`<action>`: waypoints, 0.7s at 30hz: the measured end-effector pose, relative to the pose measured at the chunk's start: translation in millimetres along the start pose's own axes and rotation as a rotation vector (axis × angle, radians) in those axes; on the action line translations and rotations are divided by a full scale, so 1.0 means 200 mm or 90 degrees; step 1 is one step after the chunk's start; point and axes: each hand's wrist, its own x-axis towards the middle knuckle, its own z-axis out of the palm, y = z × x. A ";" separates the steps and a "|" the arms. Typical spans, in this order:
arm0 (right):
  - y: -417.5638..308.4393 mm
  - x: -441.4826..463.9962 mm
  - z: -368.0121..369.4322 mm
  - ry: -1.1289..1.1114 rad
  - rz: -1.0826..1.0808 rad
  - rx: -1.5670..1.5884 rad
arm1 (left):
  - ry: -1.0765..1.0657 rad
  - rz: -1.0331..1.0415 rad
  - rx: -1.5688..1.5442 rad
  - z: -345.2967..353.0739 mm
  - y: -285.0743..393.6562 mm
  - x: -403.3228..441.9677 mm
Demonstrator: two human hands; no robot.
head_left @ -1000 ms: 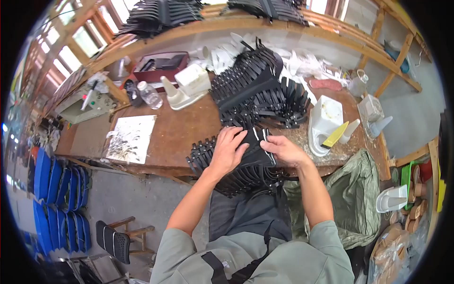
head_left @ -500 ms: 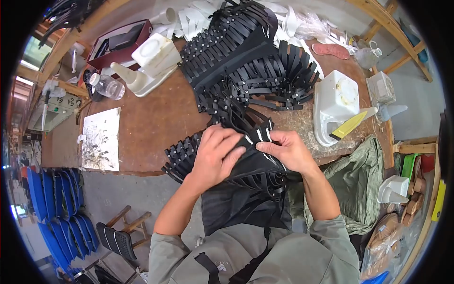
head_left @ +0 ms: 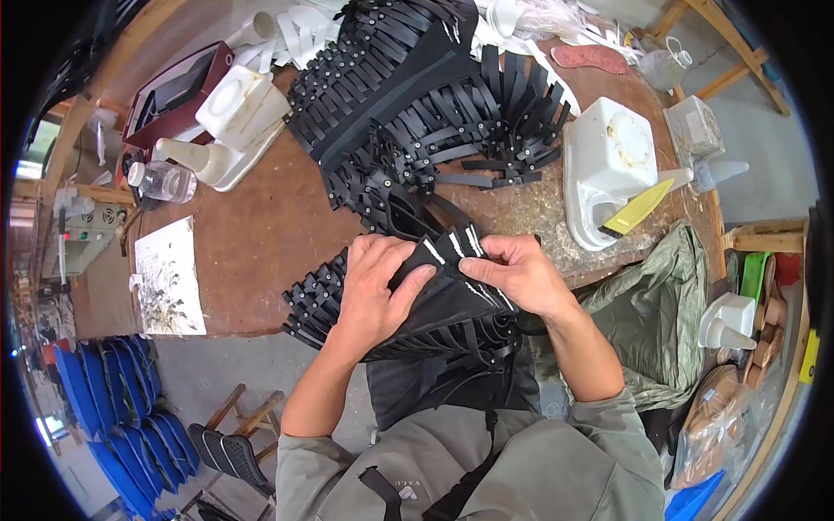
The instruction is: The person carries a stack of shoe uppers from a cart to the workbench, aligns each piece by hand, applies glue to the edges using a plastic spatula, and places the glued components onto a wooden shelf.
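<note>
A black strappy shoe upper (head_left: 445,301) with metal studs and white stripes along its edge lies across my lap and the bench's front edge. My left hand (head_left: 375,286) is closed on its left side, thumb and fingers pinching the black material. On the right, my right hand (head_left: 524,272) pinches the striped edge between thumb and bent fingers. Just beyond my hands, a pile of similar black studded strap uppers (head_left: 382,113) covers the middle of the bench; some straps reach down to the held piece.
White glue pots (head_left: 612,148) stand right, one with a yellow-bladed scraper (head_left: 645,208); another white pot (head_left: 243,108) stands left near a plastic bottle (head_left: 165,181). A stained paper sheet (head_left: 169,278) lies on the brown bench (head_left: 261,260). Blue shoe parts (head_left: 109,382) hang at lower left; green cloth (head_left: 647,321) drapes right.
The view has shifted, so the bench items sit further left and higher. Both hands keep their pinch on the upper, whose striped edge now shows slightly more spread out.
</note>
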 end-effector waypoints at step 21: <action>0.00 0.02 -0.04 -0.005 -0.072 -0.051 | -0.047 0.019 -0.068 -0.07 0.01 0.05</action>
